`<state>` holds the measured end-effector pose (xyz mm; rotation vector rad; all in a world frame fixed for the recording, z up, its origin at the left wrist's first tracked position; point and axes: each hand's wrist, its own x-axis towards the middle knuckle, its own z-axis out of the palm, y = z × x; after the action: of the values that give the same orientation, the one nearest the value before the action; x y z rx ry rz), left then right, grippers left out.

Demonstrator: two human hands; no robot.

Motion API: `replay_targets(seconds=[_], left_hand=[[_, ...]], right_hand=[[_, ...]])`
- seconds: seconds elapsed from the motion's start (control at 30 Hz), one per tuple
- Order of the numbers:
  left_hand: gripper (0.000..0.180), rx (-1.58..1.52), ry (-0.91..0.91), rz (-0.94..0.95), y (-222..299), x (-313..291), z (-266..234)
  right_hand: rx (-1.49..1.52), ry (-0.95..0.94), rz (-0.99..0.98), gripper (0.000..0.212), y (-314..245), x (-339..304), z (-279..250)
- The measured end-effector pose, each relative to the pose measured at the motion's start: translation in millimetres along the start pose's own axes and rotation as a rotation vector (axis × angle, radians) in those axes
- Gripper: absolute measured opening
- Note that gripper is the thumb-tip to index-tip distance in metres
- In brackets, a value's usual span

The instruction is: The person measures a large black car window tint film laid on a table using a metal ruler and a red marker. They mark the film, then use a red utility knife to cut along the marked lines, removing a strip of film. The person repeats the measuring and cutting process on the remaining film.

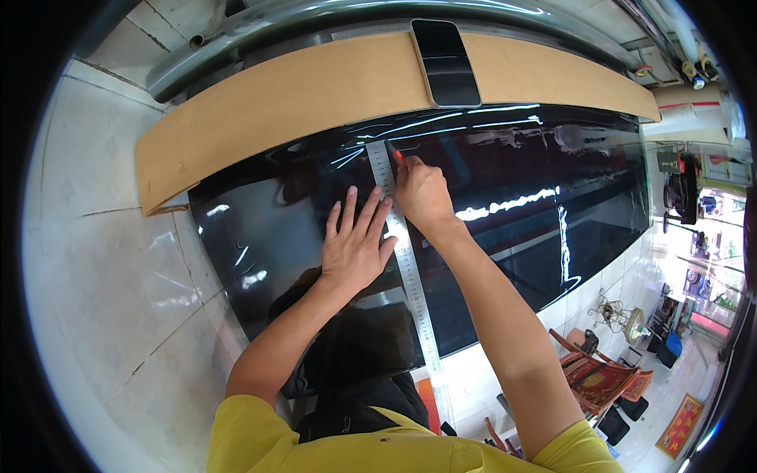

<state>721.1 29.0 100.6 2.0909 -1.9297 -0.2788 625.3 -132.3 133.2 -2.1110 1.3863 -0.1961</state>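
Dark glossy film (505, 197) on a white tiled surface (102, 260), cardboard (260, 102) at 12 o'clock, phone (446, 63) atop. Steel ruler (406, 260) crosses centre. Left hand (356, 244) spread flat on ruler; right hand (422, 193) pinches red knife (398, 156) beside it. Red chairs (599, 378) at 4 o'clock.

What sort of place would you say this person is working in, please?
Probably a window-film or glass-tinting workshop open to the street: a dark glossy sheet lies on a tiled surface, the left hand holds down a metal ruler, and the right hand runs a small cutter along it.
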Motion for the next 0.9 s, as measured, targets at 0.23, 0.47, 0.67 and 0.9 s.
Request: replay_targets(seconds=[0.23, 0.47, 0.67, 0.9], left_hand=[[0.072, -0.012, -0.007, -0.003, -1, 0, 0], [0.069, -0.016, 0.027, 0.012, -2, 0, 1], [0.066, -0.014, 0.034, 0.013, -2, -1, 4], [0.068, -0.027, 0.043, 0.000, -2, -1, 3]], right_hand=[[-0.005, 0.017, -0.042, 0.026, -1, -1, 0], [-0.051, -0.026, -0.054, 0.020, -2, 0, 2], [-0.120, -0.047, -0.079, 0.014, -5, -1, 1], [-0.122, -0.081, -0.055, 0.013, 2, -41, -2]])
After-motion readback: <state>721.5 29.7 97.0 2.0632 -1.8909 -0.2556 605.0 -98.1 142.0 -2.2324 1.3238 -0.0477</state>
